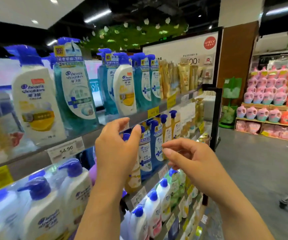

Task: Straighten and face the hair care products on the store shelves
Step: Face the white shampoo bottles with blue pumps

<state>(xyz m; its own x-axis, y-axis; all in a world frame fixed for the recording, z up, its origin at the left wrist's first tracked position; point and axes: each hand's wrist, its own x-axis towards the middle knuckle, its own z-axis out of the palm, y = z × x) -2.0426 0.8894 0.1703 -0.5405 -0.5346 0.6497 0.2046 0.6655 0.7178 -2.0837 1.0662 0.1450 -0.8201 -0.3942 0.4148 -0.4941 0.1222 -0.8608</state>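
Shampoo pump bottles with blue caps fill the shelves on my left. On the top shelf (87, 135) stand a white bottle (35, 103) and a teal bottle (74, 90), labels facing out, with more bottles further right. On the shelf below, blue bottles (145, 149) stand upright. My left hand (117, 149) is raised in front of them, fingers curled and apart, holding nothing; whether it touches a bottle is unclear. My right hand (190, 160) hovers to the right of those bottles, fingers loosely spread, empty.
Gold tubes (183, 78) sit at the top shelf's far end. White bottles (41, 205) crowd the lower shelves. A sign board (183, 54) ends the aisle. Pink and orange detergent jugs (271, 94) stack across the grey floor on the right. A cart wheel (283, 202) shows near the right edge.
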